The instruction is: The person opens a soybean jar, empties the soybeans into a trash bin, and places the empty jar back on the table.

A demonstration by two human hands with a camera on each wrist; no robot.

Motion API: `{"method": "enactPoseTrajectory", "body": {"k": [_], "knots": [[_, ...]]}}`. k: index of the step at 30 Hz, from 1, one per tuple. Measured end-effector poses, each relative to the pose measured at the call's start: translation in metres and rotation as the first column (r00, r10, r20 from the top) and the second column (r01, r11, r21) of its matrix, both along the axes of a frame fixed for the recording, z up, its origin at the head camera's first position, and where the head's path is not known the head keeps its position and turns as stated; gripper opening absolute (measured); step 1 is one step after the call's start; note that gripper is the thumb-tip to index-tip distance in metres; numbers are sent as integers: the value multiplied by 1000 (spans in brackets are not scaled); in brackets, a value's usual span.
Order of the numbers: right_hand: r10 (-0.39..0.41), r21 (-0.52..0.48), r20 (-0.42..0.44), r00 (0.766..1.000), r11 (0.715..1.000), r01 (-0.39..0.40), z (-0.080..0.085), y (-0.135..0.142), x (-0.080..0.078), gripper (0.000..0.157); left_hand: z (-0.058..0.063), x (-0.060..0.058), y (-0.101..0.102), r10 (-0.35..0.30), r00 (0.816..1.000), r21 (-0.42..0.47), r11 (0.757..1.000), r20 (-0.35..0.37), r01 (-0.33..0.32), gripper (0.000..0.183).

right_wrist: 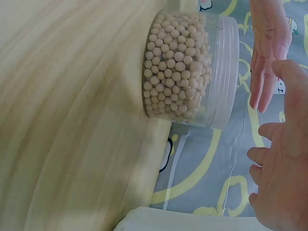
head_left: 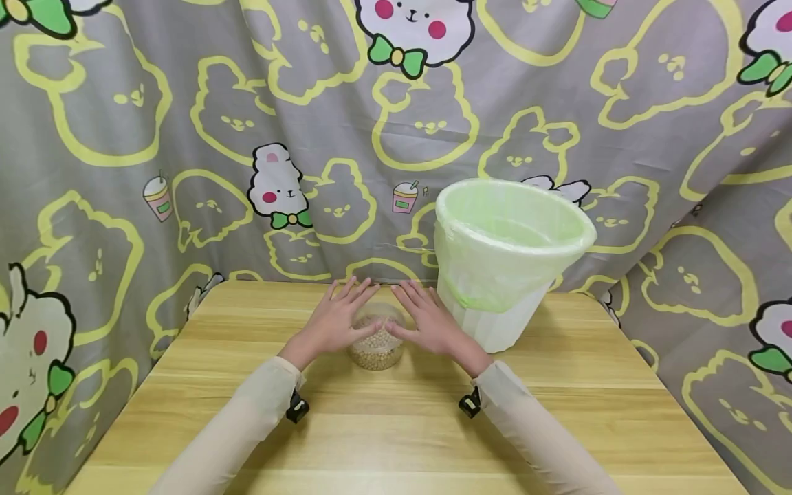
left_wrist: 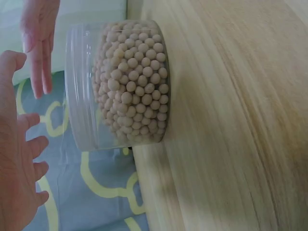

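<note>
Sleeves (head_left: 238, 421): long, plain pale cream, lightly creased, ending in cuffs (head_left: 281, 375) at both wrists. One small, black, angular device (head_left: 298, 408) per wrist. Left hand (head_left: 331, 322) and right hand (head_left: 431, 326) bare.

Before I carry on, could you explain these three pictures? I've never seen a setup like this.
There's no machine here, just a person's bare left hand and right hand. The head picture comes from a camera worn on the head, looking forward and down. The other two come from cameras on each wrist; they look tipped sideways, so the jar seems to lie down there, though it stands upright.

On the wooden table is that clear jar, partly filled with small, pale round beads. A white bin with a pale green liner stands to its right. Patterned cloth hangs behind.

Nothing is held: both hands hover near the jar's top, fingers spread.
</note>
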State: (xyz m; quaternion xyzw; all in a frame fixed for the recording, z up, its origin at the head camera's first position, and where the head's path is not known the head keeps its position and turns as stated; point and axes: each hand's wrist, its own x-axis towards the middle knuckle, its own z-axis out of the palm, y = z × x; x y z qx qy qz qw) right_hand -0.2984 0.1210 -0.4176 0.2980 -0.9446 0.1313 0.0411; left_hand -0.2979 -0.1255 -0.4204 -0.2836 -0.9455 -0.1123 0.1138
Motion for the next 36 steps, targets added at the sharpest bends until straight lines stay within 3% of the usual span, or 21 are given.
{"method": "enactPoseTrajectory", "body": {"k": [18,36], "knots": [[-1,20,16,1000,1000,1,-3,0,6,85,-8,6,0,-17,1000,-14,1000,-12,16,81],[19,-18,37,999,1000,-19,9,-1,5,82,-19,6,4,-9,996,3,1000,86,8,88]]}}
